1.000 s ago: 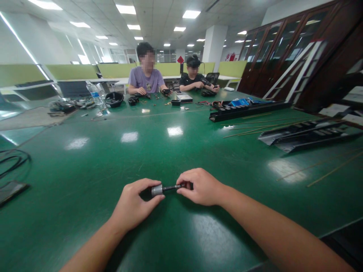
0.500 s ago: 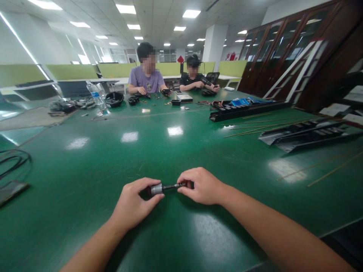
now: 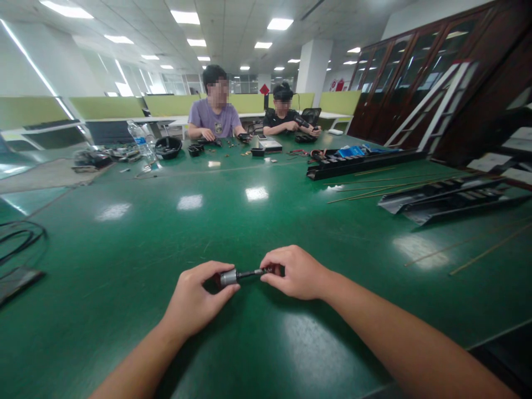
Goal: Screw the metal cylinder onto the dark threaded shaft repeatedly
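A small silver metal cylinder [image 3: 228, 277] lies low over the green table, with a thin dark shaft [image 3: 251, 272] running from it to the right. My left hand [image 3: 195, 296] grips the cylinder, and its fingers cover the cylinder's left end. My right hand [image 3: 295, 274] pinches the far end of the shaft between thumb and fingers, so that end is hidden. Both hands stay close together at the lower middle of the view.
The glossy green table [image 3: 124, 238] stretches ahead. Two seated people [image 3: 214, 105] work among small parts at its far end, beside a water bottle [image 3: 140, 141] and a black bowl [image 3: 168, 147]. Black cable chains [image 3: 366, 164] and thin rods lie right; black cable [image 3: 20, 241] lies left.
The camera view has tilted slightly. My hands and the cylinder stay in nearly the same place, with the same hold.
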Available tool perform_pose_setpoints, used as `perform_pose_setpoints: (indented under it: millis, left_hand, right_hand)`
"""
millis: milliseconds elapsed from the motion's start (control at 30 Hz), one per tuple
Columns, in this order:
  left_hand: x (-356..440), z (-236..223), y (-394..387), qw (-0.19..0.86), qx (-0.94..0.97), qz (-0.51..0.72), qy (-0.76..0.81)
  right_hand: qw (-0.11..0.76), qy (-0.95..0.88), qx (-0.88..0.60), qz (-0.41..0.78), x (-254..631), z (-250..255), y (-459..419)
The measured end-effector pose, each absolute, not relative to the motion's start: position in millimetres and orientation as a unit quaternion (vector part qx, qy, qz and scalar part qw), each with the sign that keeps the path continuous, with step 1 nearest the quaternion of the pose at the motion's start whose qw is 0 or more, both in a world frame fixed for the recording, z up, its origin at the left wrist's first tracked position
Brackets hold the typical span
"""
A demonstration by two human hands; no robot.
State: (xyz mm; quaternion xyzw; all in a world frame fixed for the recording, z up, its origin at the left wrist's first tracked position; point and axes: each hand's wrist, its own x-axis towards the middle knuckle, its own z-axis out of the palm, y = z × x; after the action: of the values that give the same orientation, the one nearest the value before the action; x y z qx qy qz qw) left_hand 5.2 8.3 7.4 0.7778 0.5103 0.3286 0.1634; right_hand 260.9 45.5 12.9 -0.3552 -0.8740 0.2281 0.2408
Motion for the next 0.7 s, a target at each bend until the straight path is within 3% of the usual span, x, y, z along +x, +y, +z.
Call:
perform_pose_setpoints:
  millis: [533, 700]
  left_hand:
    - [2, 9, 9, 0.168, 0.763, 0.329, 0.53]
    - [5, 1, 23, 0.33, 0.65, 0.426, 0.536]
  right_hand:
    - [0.25, -0.872, -0.353, 0.229, 264, 16, 46]
    - [0.252, -0.865, -0.354, 0.25, 265, 14, 49]
